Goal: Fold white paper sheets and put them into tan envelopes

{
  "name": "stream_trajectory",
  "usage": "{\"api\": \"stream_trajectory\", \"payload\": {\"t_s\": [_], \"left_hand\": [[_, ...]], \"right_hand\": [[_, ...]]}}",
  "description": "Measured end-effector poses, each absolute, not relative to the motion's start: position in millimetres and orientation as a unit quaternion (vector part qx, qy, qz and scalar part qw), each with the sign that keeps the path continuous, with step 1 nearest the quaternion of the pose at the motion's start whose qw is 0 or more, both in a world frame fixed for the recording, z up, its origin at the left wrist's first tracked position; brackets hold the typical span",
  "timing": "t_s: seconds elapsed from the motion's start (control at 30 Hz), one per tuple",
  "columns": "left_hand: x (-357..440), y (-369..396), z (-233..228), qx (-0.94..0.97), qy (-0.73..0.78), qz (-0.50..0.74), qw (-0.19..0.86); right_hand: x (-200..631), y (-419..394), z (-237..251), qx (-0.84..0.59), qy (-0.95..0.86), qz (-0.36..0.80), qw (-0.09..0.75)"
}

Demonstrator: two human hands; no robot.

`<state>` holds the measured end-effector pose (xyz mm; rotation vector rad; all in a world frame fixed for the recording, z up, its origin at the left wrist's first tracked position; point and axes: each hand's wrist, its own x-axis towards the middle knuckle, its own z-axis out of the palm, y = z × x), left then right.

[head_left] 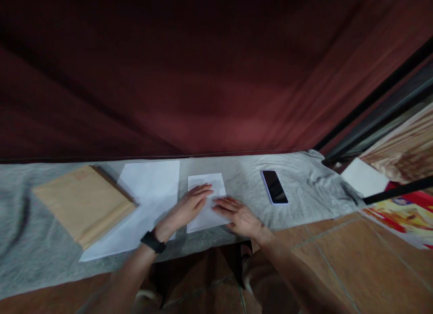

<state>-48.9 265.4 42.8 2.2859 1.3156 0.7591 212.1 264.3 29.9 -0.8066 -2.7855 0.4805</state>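
A small folded white paper [207, 182] lies on a grey cloth [304, 187] spread over the floor. My left hand [185, 209], a black band on its wrist, lies flat on the paper's left half with fingers stretched out. My right hand [237, 214] presses flat on the paper's lower right edge, fingertips pointing left and almost meeting the left hand. Neither hand grips anything.
A larger white sheet [145, 201] lies left of the paper, partly under a stack of tan envelopes [83, 203]. A dark phone [274, 187] rests to the right. A dark red curtain [203, 79] hangs behind. Tiled floor [338, 260], another white sheet [363, 177] and colourful printed material [402, 217] are at the right.
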Motion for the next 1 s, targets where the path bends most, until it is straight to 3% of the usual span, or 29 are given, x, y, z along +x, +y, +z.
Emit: {"api": "stream_trajectory", "payload": {"t_s": [0.17, 0.37, 0.67, 0.83, 1.0], "left_hand": [[-6.0, 264.0, 25.6, 0.866, 0.44, 0.176, 0.157], [-7.4, 285.7, 13.6, 0.876, 0.45, 0.117, 0.131], [-31.6, 331.6, 7.9, 0.8, 0.586, 0.123, 0.044], [-47.2, 286.4, 13.5, 0.773, 0.609, 0.14, 0.106], [-55.9, 221.1, 34.7, 0.854, 0.448, 0.088, 0.251]], "right_hand": [[198.4, 249.9, 23.3, -0.252, -0.947, 0.174, 0.098], [199.3, 250.5, 29.4, -0.24, -0.95, 0.178, 0.094], [209.3, 254.7, 26.4, -0.242, -0.952, 0.154, 0.105], [219.8, 258.6, 24.9, -0.253, -0.946, 0.179, 0.095], [222.7, 261.2, 24.6, -0.279, -0.92, 0.235, 0.146]]}}
